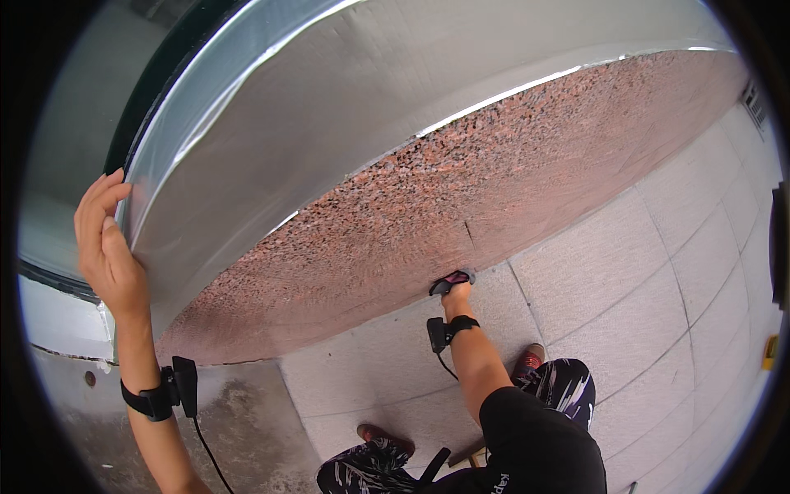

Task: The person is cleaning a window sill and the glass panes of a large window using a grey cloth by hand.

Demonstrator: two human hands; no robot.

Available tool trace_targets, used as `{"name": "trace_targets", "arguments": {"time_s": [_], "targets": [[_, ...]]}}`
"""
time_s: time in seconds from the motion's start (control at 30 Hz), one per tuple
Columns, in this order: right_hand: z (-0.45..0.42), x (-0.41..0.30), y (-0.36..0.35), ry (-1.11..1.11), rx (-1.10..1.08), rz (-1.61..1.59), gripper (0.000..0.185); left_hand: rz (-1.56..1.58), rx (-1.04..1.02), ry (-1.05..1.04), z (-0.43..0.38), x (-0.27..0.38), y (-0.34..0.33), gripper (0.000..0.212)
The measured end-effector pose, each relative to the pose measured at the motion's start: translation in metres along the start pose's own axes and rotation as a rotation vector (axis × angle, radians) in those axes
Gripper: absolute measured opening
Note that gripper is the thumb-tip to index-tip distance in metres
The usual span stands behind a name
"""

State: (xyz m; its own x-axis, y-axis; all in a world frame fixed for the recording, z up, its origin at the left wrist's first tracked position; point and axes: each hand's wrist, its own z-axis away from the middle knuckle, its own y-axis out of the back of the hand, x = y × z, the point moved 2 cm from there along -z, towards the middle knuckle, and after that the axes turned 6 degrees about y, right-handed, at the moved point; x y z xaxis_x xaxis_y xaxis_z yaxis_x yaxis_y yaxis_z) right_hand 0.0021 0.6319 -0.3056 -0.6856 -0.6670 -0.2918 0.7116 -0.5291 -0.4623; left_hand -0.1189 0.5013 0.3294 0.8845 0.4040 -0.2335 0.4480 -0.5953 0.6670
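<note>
My left hand (114, 247) is bare and lies at the left end of a curved metal sill (321, 92). Its fingertips touch the sill's raised edge beside a dark window frame (160, 80), and nothing is held in it. Low down, my right hand (457, 295) reaches to the foot of a speckled pink granite wall (419, 197). A small dark object (445, 284) with a pinkish patch is at its fingers; its exact kind is too small to make out. The right fingers are mostly hidden by it. Each wrist wears a black strap with a box and a cable.
Pale paving slabs (592, 290) meet the wall's base. A stained concrete patch (241, 420) lies at lower left. My red shoes stand apart on the slabs, with wooden legs (469, 456) between them. A yellow object (770, 352) shows at the right rim, a grate (753, 106) at upper right.
</note>
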Motion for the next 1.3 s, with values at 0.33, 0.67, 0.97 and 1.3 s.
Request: {"name": "trace_targets", "arguments": {"time_s": [0.33, 0.67, 0.97, 1.3], "targets": [[0.163, -0.084, -0.086, 0.186, -0.193, -0.188, 0.026, 0.021, 0.186, 0.015, -0.005, 0.022, 0.001, 0.024], [0.341, -0.193, -0.177, 1.109, -0.583, 0.050, 0.042, 0.023, 0.307, 0.066, -0.010, 0.027, 0.007, 0.015], [0.445, -0.255, -0.209, 1.681, -0.862, 0.240, 0.028, 0.059, 0.315, 0.140, -0.002, 0.024, 0.010, 0.014], [0.473, -0.271, -0.266, 2.502, -0.645, 0.899, 0.021, 0.099, 0.320, 0.149, 0.001, 0.019, 0.014, 0.007]]}}
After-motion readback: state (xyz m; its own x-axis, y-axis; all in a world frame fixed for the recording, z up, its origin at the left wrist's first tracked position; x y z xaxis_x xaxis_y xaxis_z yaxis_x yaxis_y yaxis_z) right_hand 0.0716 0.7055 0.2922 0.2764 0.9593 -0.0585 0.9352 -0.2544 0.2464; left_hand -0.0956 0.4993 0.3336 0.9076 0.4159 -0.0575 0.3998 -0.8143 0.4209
